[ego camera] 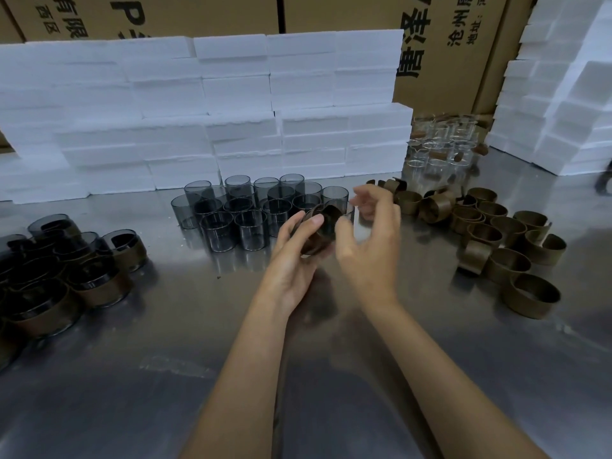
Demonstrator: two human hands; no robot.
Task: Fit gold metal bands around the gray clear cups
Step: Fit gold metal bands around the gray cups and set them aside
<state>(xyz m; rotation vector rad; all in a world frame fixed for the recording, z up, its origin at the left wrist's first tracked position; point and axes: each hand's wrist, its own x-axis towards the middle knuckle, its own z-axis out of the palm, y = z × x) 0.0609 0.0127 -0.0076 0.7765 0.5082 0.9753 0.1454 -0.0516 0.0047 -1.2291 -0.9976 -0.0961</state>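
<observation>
glossy steel table (132,326), matt gold bands (506,246), smoky clear cups (231,210)

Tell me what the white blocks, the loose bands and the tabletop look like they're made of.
White blocks: likely foam, matte with crumbly edges. Loose bands: thin sheet metal, dull brass-gold, open-ended. Tabletop: probably stainless steel, with blurry reflections.

A single wide-angle view looks from head height forward and down across the steel bench (430,376), close above the person's own forearms. It faces a wall of white foam blocks (205,120) with cardboard boxes (447,44) behind, straight edges bowing toward the frame's sides.
</observation>
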